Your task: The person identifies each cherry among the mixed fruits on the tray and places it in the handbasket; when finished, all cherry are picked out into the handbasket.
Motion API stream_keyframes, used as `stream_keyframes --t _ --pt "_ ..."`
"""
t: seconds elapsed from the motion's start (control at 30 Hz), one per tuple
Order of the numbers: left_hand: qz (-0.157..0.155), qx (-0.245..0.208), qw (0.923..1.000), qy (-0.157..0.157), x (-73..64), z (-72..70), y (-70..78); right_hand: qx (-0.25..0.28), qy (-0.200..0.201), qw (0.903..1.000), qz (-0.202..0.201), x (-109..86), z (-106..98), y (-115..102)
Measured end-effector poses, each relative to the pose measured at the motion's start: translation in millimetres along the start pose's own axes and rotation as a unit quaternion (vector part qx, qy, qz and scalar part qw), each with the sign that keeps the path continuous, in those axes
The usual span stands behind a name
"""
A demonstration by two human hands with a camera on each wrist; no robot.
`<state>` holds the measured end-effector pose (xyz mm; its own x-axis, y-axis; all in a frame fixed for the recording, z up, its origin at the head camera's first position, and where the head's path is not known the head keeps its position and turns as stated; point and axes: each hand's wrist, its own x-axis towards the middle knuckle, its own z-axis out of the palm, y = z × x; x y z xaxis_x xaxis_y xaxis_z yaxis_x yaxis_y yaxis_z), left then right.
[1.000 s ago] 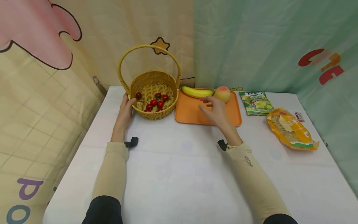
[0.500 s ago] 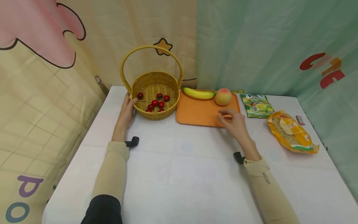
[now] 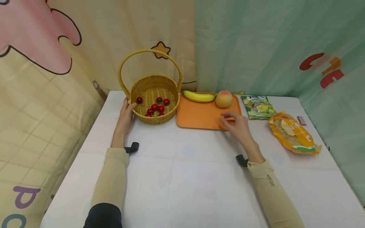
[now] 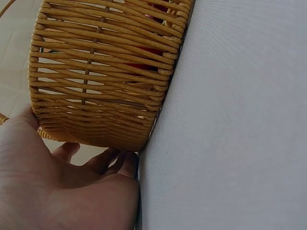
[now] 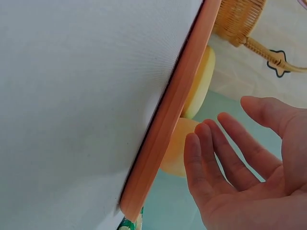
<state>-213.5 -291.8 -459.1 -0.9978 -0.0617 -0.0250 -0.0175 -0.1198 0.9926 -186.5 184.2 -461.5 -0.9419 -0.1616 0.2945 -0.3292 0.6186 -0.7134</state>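
Note:
In the head view, my left hand [image 3: 124, 117] holds the left side of a yellow woven basket [image 3: 155, 121]. Its thumb lies at the rim, and the other fingers are along the outer wall, partly hidden behind the weave in the left wrist view. Several red cherries [image 3: 154, 107] lie inside the basket. My right hand [image 3: 239, 126] hovers over the front right part of an orange tray [image 3: 196, 115], fingers loosely bent and holding nothing. At the tray's back lie a banana [image 3: 199, 97] and, beside it, a peach [image 3: 223, 99]. The right wrist view shows the open palm [image 5: 254, 191] near the peach.
Right of the tray lies a green snack bag [image 3: 259, 107]. An orange-yellow food bag [image 3: 293, 133] and a small pink wrapped packet [image 3: 301, 120] are further right. A printed curtain [image 3: 245, 47] hangs behind the white table [image 3: 182, 177].
My right hand has drawn back from beside the peach, toward the right and the tray's front edge, then stayed there. My left hand keeps its place on the basket. The head view shifted slightly.

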Motion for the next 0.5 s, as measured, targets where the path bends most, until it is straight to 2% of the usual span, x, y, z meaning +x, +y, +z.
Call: stream_keyframes --t 0.5 --pt "-0.002 0.010 0.9999 -0.002 0.9 -3.1 1.8 -0.006 0.000 0.9999 0.010 3.7 -1.7 0.5"
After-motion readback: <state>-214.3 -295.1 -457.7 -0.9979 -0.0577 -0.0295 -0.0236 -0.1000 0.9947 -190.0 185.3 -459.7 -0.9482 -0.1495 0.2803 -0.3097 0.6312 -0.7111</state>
